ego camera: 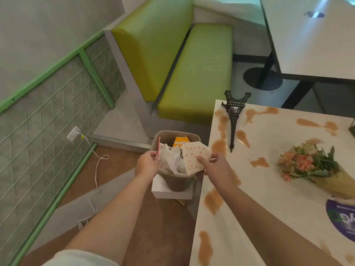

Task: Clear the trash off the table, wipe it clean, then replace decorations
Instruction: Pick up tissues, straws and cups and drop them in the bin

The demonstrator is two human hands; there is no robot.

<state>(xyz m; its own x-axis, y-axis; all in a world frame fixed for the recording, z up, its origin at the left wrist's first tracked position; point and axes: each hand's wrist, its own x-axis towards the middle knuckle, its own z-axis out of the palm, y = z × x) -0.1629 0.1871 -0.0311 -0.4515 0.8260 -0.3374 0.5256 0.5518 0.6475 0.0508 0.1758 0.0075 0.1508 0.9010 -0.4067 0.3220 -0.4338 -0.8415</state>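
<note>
Trash is basically all in the bin [156, 140] at this point, which sits on a white box [169, 191] on the floor right at the table's edge, so stuff only has to travel a short way off the tabletop. The right hand [215, 167] pinches a polka-dot paper carton [194, 156] with the thumb on top, holding it over the bin's rim, tilted in toward the crumpled white wrappers [169, 160] and a yellow-and-white carton [179, 144] already stuffed in there. The left hand [148, 164] pinches a thin red straw [158, 146] upright at the bin's left side, my guess is to poke it down beside the rest.

Up on the white table [269, 189] it's a mess of brown spill puddles [213, 200], so wiping clearly hasn't happened yet. The Eiffel Tower model [234, 116] lies on its side near the far corner, tip toward the person, and the flower bouquet [315, 166] lies flat further right. Both look knocked over or parked, waiting to be stood up again once the surface is clean. A purple sticker [340, 215] sits near the right edge.
</note>
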